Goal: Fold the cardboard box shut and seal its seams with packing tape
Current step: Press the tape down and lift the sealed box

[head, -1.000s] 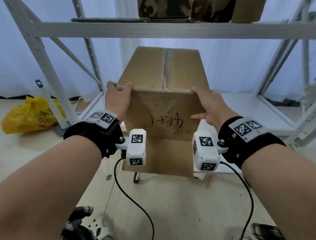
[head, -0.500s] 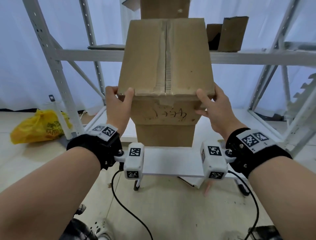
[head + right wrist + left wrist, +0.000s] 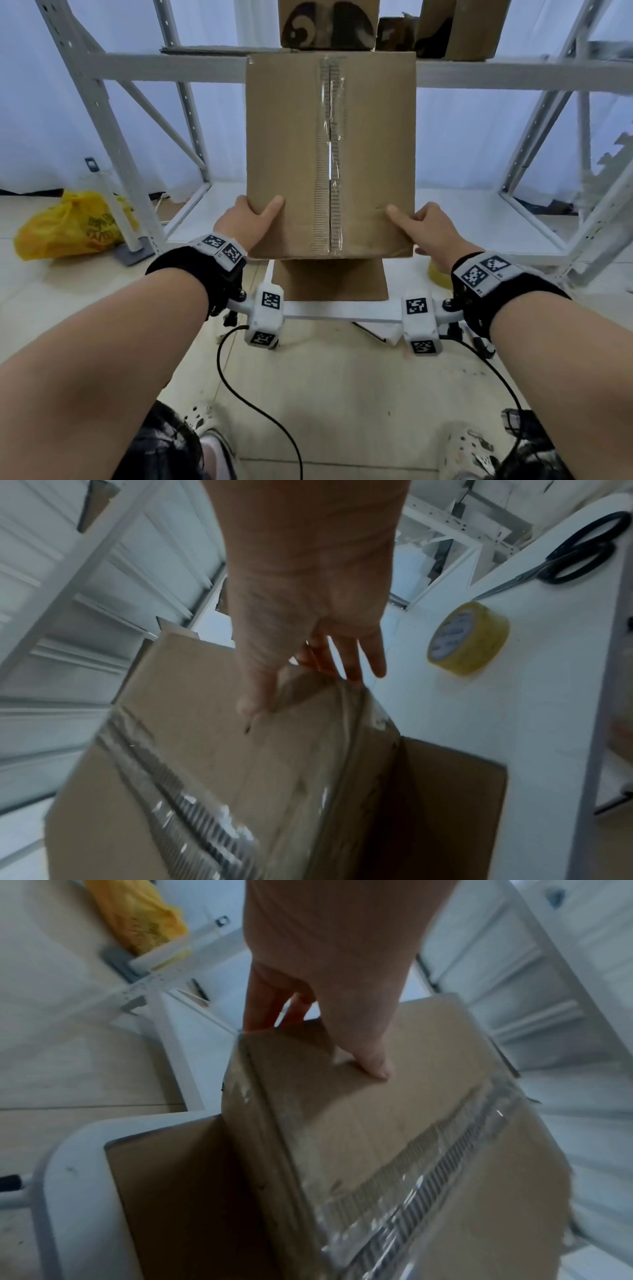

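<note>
A brown cardboard box (image 3: 291, 137) stands tipped on a small white table (image 3: 325, 313), its closed face turned toward me. Clear tape (image 3: 330, 154) runs down the centre seam of that face, with torn ribbed strips beside it. My left hand (image 3: 246, 222) grips the lower left corner, thumb on the face and fingers behind the side. My right hand (image 3: 424, 226) grips the lower right corner the same way. The left wrist view shows the thumb (image 3: 373, 1064) pressed on the box (image 3: 394, 1123). The right wrist view shows the fingers (image 3: 346, 658) behind the box (image 3: 205, 750) edge.
A yellow tape roll (image 3: 467, 638) and black scissors (image 3: 578, 558) lie on the table to the right of the box. A white metal rack (image 3: 102, 102) with cartons on its shelf stands right behind. A yellow bag (image 3: 68, 226) lies on the floor at the left.
Both hands have tipped the box up and toward me. The handwritten side has swung down out of sight, and the taped face now faces me.
</note>
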`<state>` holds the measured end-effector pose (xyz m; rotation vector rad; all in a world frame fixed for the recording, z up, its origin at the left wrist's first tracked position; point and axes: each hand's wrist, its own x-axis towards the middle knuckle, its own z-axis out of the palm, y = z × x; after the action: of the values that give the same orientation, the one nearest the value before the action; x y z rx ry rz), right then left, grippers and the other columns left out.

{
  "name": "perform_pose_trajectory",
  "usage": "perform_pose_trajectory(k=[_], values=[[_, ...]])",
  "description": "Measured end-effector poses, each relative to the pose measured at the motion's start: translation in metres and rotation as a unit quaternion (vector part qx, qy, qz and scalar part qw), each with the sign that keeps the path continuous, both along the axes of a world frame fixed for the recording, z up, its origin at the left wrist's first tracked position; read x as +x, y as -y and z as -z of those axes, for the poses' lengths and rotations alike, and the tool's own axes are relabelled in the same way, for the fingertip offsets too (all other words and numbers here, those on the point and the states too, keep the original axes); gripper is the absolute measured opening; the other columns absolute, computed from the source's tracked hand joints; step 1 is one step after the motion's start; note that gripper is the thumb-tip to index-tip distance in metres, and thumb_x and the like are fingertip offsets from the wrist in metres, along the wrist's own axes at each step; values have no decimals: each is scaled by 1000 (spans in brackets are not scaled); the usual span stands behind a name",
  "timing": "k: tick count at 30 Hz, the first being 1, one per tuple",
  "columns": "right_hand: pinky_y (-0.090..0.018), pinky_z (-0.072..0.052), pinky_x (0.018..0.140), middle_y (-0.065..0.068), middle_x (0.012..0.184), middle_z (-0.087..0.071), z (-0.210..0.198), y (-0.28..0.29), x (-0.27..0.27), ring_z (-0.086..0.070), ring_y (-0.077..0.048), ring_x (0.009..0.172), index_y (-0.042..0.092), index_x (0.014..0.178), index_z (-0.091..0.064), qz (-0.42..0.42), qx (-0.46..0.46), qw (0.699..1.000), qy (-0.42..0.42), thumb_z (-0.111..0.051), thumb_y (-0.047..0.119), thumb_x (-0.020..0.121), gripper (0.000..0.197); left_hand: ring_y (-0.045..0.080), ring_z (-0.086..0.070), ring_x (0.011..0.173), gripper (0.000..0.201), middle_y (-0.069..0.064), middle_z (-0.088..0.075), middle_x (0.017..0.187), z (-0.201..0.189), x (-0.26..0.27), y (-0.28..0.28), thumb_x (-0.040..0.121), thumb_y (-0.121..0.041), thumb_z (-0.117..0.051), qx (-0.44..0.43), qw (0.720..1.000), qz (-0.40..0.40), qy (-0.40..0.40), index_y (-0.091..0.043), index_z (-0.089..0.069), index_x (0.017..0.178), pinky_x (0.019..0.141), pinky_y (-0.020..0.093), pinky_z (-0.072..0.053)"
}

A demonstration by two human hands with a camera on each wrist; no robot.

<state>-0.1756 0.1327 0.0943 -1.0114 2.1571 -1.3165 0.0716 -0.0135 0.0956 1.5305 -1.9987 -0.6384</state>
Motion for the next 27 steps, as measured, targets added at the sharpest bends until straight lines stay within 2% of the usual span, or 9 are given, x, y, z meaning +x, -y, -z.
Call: perform_pose_trajectory(k=[3, 7, 10, 13, 16, 18, 22, 24, 27], values=[[-45, -55, 80, -8, 115, -54, 10, -2, -3, -60, -28, 101, 11, 119, -41, -49, 87, 994, -35, -69, 47, 82, 59, 31, -57, 105, 78, 14, -60, 118, 4, 3, 3, 84, -72, -38, 22, 1000, 11, 8, -4, -51, 119, 87, 36, -45], [-46, -53, 87, -8, 119, -57, 18, -3, -9, -63, -30, 101, 16, 136, -35, -102, 188, 976, -24, -71, 28, 85, 64, 33, -50, 119, 87, 23, -56, 127, -5, -8, -2, 93, -66, -16, 36, 998, -18, -44, 6, -53, 124, 100, 36, -33], [-39, -50, 87, -3, 132, -53, 16, 7, -1, -55, -19, 109, 16, 139, -36, -100, 76, 989, 79, -72, 34, 83, 69, 29, -47, 124, 77, 13, -51, 133, -13, -18, 2, 93, -65, -20, 17, 985, -24, -172, -4, -43, 134, 102, 36, -32], [-43, -50, 95, 6, 142, -44, 6, 21, 13, -53, -18, 117, 29, 149, -17, -65, -62, 985, 147, -64, 61, 79, 90, 21, -47, 113, 69, 6, -54, 125, -25, -24, 7, 94, -63, -22, 24, 968, -25, -249, -9, -46, 130, 96, 33, -32], [-42, -46, 96, 5, 134, -49, -4, 29, 21, -53, -17, 112, 25, 143, -24, -22, -100, 978, 182, -59, 62, 82, 80, 10, -39, 89, 41, -14, -41, 89, -41, -32, 8, 97, -58, -22, 62, 938, -47, -337, -23, -31, 115, 84, 27, -25], [-41, -47, 93, 4, 122, -52, -12, 33, 23, -55, -13, 104, 21, 134, -29, 7, -132, 969, 210, -59, 58, 85, 69, 8, -37, 82, 37, -17, -29, 79, -50, -36, 1, 97, -57, -23, 67, 923, -43, -377, -21, -21, 106, 83, 27, -25], [-29, -39, 89, 14, 105, -49, -33, 33, 27, -48, -1, 97, 20, 123, -35, 28, -188, 966, 174, -53, 54, 90, 50, 9, -43, 90, 36, -13, -42, 89, -59, -32, 1, 98, -55, -26, 21, 905, -46, -422, -20, -30, 106, 83, 27, -30], [-30, -38, 89, 15, 102, -46, -42, 32, 26, -46, -2, 99, 22, 114, -37, 30, -220, 963, 152, -47, 55, 92, 40, 7, -48, 89, 35, -11, -48, 88, -59, -31, 2, 98, -52, -29, -12, 891, -46, -451, -19, -37, 104, 82, 24, -35], [-29, -42, 86, 14, 100, -47, -37, 30, 24, -48, -5, 95, 23, 106, -37, 37, -238, 962, 129, -48, 54, 92, 36, 11, -54, 99, 36, -1, -56, 94, -45, -30, 1, 98, -49, -34, -16, 895, -13, -446, -16, -46, 106, 94, 25, -35]])
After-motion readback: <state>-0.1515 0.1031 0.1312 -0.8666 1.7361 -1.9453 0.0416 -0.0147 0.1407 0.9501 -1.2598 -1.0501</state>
